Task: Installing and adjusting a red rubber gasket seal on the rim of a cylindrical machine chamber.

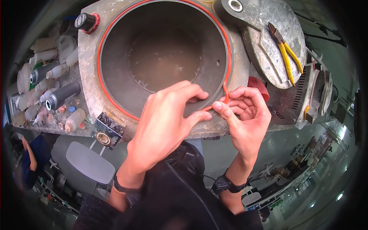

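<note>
A round, deep grey metal chamber (119,69) lies open in front of me, with a red rubber sealing ring (229,61) running around its rim. At the near right, part of the ring stands out of line in a loose bend. My right hand (247,119) pinches the ring there between thumb and fingers. Over the near rim, my left hand (161,120) is spread, its thumb and index finger apart with a gap between them. It covers part of the ring, so whether it touches the rim I cannot tell.
Yellow-handled cutting pliers (284,53) lie on the swung-aside metal lid (260,46) at the right. Several bottles, including a grey one (63,95), crowd the left. A black knob (85,22) stands at the far left corner. A metal latch block (108,130) projects at the near left.
</note>
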A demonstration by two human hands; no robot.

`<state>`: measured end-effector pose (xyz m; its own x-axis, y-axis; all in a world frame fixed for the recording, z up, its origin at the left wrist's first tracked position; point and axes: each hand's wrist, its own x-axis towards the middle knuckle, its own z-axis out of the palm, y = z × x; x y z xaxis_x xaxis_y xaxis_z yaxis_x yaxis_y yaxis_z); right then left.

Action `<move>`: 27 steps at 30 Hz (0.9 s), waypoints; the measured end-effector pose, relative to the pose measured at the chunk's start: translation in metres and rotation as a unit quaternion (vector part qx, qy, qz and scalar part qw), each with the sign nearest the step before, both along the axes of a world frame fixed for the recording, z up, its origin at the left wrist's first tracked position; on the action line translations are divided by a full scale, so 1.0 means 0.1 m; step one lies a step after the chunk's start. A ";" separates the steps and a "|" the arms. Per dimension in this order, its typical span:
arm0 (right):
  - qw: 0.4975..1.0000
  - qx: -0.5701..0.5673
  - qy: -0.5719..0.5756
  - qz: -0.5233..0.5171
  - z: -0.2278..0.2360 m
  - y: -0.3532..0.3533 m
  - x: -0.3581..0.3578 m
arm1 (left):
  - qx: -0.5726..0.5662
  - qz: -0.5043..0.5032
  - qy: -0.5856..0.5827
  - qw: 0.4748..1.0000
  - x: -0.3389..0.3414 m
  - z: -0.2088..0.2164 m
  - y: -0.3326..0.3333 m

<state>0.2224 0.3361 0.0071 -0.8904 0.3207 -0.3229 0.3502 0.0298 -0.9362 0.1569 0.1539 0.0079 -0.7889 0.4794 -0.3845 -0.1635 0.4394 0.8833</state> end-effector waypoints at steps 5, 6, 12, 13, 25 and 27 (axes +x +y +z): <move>1.000 0.000 0.002 0.012 -0.01 0.00 0.00 | 0.008 0.061 -0.022 0.998 0.15 -0.02 -0.09; 1.000 -0.002 0.001 0.012 -0.01 -0.01 0.00 | 0.005 0.061 -0.022 0.998 0.13 -0.02 -0.09; 0.998 0.039 0.040 0.002 -0.06 -0.05 -0.02 | -0.046 0.036 -0.073 0.996 -0.01 0.02 0.01; 0.997 0.065 0.045 0.008 -0.05 -0.05 -0.02 | -0.047 0.040 -0.038 0.997 0.01 0.01 0.02; 0.983 0.142 0.094 -0.066 -0.21 -0.06 -0.16 | 0.029 0.123 0.037 0.991 0.07 -0.12 0.28; 0.981 0.151 0.105 -0.062 -0.21 -0.04 -0.20 | 0.034 0.127 0.042 0.990 0.05 -0.14 0.31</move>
<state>0.2021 0.3320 -0.0143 -0.8750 0.4841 -0.0102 0.1695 0.2865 -0.9430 0.1618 0.1846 -0.0065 -0.9153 0.2840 -0.2857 -0.1858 0.3318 0.9249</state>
